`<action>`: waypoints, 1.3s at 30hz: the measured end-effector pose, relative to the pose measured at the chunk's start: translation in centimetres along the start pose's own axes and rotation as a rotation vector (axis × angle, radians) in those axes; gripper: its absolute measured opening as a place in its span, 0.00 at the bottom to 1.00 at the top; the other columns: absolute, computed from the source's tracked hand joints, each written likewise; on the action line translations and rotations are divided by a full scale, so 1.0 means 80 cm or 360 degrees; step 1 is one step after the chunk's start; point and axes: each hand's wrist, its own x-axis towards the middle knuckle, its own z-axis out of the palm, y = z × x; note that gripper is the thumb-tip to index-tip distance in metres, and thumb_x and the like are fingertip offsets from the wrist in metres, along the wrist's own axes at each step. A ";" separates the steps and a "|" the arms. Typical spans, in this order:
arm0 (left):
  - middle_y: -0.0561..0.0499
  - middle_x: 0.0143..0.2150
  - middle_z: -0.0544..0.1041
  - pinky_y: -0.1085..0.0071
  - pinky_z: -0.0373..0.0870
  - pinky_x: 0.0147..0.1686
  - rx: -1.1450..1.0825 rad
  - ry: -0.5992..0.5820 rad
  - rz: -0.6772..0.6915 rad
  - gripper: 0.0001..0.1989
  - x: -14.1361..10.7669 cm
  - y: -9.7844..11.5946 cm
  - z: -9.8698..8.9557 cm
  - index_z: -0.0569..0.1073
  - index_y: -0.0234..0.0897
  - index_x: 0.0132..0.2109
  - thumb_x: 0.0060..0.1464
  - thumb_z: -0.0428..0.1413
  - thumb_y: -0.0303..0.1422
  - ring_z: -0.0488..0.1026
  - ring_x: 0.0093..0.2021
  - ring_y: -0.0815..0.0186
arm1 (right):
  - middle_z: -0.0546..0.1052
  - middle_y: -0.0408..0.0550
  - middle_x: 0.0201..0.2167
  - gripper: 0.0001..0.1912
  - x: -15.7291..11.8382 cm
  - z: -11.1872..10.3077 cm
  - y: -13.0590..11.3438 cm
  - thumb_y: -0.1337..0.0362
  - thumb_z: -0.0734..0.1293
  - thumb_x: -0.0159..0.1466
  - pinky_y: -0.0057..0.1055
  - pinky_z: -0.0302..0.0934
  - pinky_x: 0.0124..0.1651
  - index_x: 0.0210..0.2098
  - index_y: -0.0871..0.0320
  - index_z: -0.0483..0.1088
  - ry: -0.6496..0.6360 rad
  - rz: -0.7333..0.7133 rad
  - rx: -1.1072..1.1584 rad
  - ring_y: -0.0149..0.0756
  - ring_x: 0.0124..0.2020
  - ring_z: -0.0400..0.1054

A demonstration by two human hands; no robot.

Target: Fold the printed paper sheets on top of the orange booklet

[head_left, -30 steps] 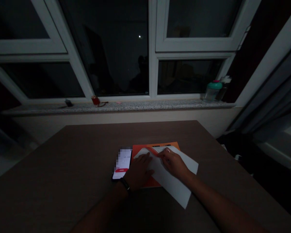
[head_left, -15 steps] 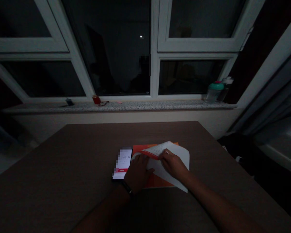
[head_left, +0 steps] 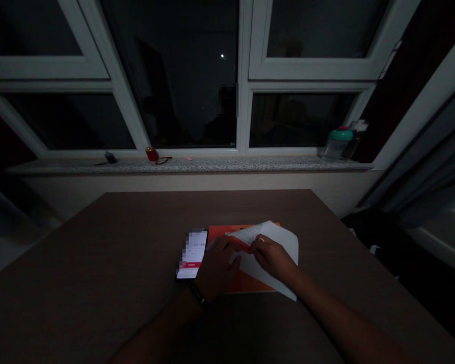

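Folding or handling stage, by appearance: my right hand [head_left: 273,258] pinches the red strip [head_left: 241,244] of the white sheet [head_left: 284,237]. My left hand [head_left: 217,268] braces it, thumb apart. Orange booklet [head_left: 250,284] lies beneath my fingers. Further movement requires steady bracing.

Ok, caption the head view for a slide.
Left hand and right hand on white paper, orange book beneath, lit phone alongside.

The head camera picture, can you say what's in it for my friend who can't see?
Two bare hands, the left and the right, work on a curled white sheet over something flat and orange. A lit phone lies to their left on a brown table. Behind is a dark window.
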 end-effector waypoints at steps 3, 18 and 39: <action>0.48 0.42 0.70 0.62 0.67 0.46 -0.0016 0.0024 0.0047 0.06 0.000 0.002 -0.002 0.71 0.38 0.41 0.62 0.50 0.28 0.68 0.45 0.60 | 0.72 0.47 0.37 0.12 0.000 -0.001 0.001 0.77 0.61 0.61 0.29 0.62 0.43 0.35 0.57 0.71 -0.0012 0.0004 -0.0005 0.35 0.39 0.69; 0.44 0.69 0.55 0.47 0.52 0.64 0.0150 -0.0357 0.0025 0.27 -0.010 -0.016 0.016 0.63 0.41 0.62 0.55 0.57 0.29 0.51 0.68 0.50 | 0.72 0.47 0.39 0.13 -0.004 -0.012 0.003 0.76 0.62 0.59 0.28 0.62 0.45 0.37 0.56 0.74 -0.0201 -0.0058 -0.0134 0.35 0.40 0.69; 0.47 0.56 0.73 0.54 0.63 0.56 0.0104 -0.0486 0.0060 0.13 -0.006 -0.003 0.004 0.73 0.42 0.52 0.59 0.55 0.30 0.68 0.56 0.56 | 0.75 0.45 0.35 0.15 -0.010 -0.047 -0.012 0.77 0.62 0.56 0.27 0.61 0.41 0.34 0.54 0.76 -0.0530 -0.0260 -0.0128 0.34 0.37 0.70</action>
